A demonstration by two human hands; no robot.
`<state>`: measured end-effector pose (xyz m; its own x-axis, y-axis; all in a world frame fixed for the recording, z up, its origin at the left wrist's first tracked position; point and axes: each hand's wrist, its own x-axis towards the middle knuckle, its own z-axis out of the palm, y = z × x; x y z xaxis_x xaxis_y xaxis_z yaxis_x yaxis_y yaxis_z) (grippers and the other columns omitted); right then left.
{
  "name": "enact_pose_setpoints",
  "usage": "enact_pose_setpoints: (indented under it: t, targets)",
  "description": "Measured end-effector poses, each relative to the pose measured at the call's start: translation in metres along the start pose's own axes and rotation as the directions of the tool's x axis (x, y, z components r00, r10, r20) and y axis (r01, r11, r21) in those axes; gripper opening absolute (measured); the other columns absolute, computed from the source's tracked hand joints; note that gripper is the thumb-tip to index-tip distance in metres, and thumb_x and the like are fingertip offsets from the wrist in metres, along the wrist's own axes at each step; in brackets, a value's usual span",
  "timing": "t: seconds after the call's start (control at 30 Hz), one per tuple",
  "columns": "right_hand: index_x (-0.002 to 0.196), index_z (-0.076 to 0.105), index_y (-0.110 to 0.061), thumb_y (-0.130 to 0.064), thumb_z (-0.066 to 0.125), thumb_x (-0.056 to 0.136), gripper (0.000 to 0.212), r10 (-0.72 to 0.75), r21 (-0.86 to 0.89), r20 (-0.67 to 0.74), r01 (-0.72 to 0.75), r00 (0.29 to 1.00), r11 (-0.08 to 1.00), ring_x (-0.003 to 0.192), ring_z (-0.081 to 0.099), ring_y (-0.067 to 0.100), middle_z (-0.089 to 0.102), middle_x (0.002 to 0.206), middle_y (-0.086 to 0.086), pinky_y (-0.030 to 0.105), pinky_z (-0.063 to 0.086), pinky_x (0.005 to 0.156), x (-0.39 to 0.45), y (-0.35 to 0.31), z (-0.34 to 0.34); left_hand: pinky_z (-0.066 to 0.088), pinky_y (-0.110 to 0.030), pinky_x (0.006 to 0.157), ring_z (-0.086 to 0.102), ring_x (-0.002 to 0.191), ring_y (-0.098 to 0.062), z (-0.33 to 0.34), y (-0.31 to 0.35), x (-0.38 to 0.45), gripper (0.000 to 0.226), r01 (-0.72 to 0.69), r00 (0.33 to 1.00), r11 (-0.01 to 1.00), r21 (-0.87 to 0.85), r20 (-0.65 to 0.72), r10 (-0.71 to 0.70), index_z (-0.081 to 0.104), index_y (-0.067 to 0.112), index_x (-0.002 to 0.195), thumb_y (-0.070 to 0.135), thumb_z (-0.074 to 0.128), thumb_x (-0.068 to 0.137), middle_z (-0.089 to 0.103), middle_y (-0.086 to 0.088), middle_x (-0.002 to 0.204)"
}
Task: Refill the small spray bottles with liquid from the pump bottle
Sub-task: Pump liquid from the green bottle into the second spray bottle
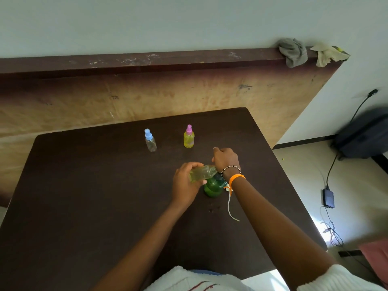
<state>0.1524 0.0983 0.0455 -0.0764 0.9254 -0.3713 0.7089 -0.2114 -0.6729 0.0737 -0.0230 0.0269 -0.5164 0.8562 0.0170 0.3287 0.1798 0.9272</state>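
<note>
On a dark table (84, 196), the left hand (184, 185) holds a small bottle (202, 172) of yellowish liquid tilted on its side, its neck toward the right hand (225, 159), whose fingers are curled. Just beneath stands a green bottle (213, 187). Farther back stand a clear spray bottle with a blue cap (150, 140) and a yellow spray bottle with a pink cap (189, 137). Two rags (294, 52) lie on the ledge behind.

green pump bottle (212, 188) partly hidden behind right wrist, right hand (226, 159) contents hidden
</note>
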Motion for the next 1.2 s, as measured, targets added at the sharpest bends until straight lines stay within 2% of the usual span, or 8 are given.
enact_pose_setpoints:
  t: [0.17,0.37,0.47,0.67,0.83,0.93,1.07,1.2]
  targets:
    - [0.063,0.065,-0.014,-0.039,0.045,0.094,0.044,0.032,0.023,0.154,-0.036,0.988,0.999,0.086,0.058,0.028,0.065,0.088,0.009,0.036,0.046,0.087,0.004,-0.007,-0.003,0.05,-0.042,0.085,0.06,0.093,-0.015,-0.001,0.002,0.0,0.044,0.022,1.0,0.999,-0.028,-0.007,-0.022,0.064,0.025,0.095,0.004,0.079,0.06,0.064,0.009,0.097]
    - [0.098,0.071,-0.005,-0.042,0.042,0.089,0.047,0.03,-0.036,0.04,-0.029,0.999,0.999,0.097,0.063,0.035,0.069,0.107,0.015,0.039,0.049,0.088,0.001,0.0,0.002,0.049,-0.045,0.085,0.06,0.091,-0.016,0.0,0.001,-0.001,0.042,0.011,1.0,1.0,-0.013,-0.001,-0.011,0.065,0.023,0.094,0.003,0.079,0.06,0.063,0.008,0.096]
    - [0.103,0.07,-0.005,-0.045,0.042,0.089,0.05,0.031,-0.062,0.049,-0.028,0.998,0.998,0.1,0.063,0.035,0.068,0.11,0.015,0.039,0.049,0.09,0.001,-0.001,0.002,0.048,-0.047,0.085,0.06,0.09,-0.015,0.0,0.001,-0.001,0.043,0.005,1.0,1.0,-0.011,0.004,-0.005,0.065,0.023,0.095,0.004,0.08,0.06,0.063,0.008,0.095]
    - [0.059,0.064,-0.014,-0.039,0.045,0.095,0.048,0.044,0.004,0.311,-0.047,0.949,0.999,0.077,0.053,0.022,0.066,0.088,0.01,0.032,0.04,0.08,0.008,-0.01,-0.002,0.048,-0.048,0.087,0.06,0.088,-0.015,-0.003,0.007,0.001,0.043,0.003,1.0,1.0,-0.024,-0.006,-0.003,0.064,0.023,0.093,0.001,0.079,0.059,0.06,0.015,0.09]
    - [0.068,0.068,-0.012,-0.033,0.045,0.092,0.04,0.009,0.048,0.064,-0.012,0.998,0.999,0.083,0.061,0.029,0.066,0.08,0.007,0.033,0.045,0.078,0.004,0.002,0.002,0.048,-0.044,0.087,0.06,0.089,-0.014,0.0,0.005,-0.001,0.042,0.012,1.0,1.0,0.0,-0.002,-0.012,0.065,0.02,0.094,0.002,0.079,0.059,0.063,0.01,0.094]
    - [0.08,0.072,-0.008,-0.033,0.045,0.09,0.038,0.013,0.036,0.017,-0.014,1.0,0.999,0.09,0.063,0.032,0.068,0.091,0.011,0.034,0.045,0.078,0.004,0.004,0.003,0.049,-0.042,0.085,0.06,0.089,-0.014,0.001,0.003,-0.002,0.042,0.014,1.0,1.0,0.004,-0.002,-0.014,0.065,0.021,0.094,0.003,0.079,0.059,0.064,0.008,0.095]
    - [0.06,0.064,-0.012,-0.032,0.047,0.093,0.042,0.065,0.113,0.146,-0.082,0.987,0.99,0.071,0.056,0.025,0.061,0.072,0.007,0.033,0.042,0.074,0.008,0.0,0.001,0.049,-0.039,0.084,0.06,0.087,-0.011,-0.002,0.005,-0.002,0.042,0.0,1.0,1.0,-0.007,0.002,0.0,0.065,0.021,0.094,0.003,0.079,0.06,0.063,0.01,0.093]
    - [0.058,0.061,-0.009,-0.029,0.049,0.094,0.043,0.087,0.197,0.296,-0.15,0.951,0.969,0.059,0.048,0.02,0.059,0.066,0.008,0.033,0.041,0.069,0.01,-0.003,0.0,0.048,-0.038,0.083,0.06,0.086,-0.011,-0.002,0.007,-0.001,0.042,-0.011,1.0,1.0,-0.007,-0.009,0.011,0.065,0.021,0.093,0.003,0.079,0.058,0.063,0.011,0.091]
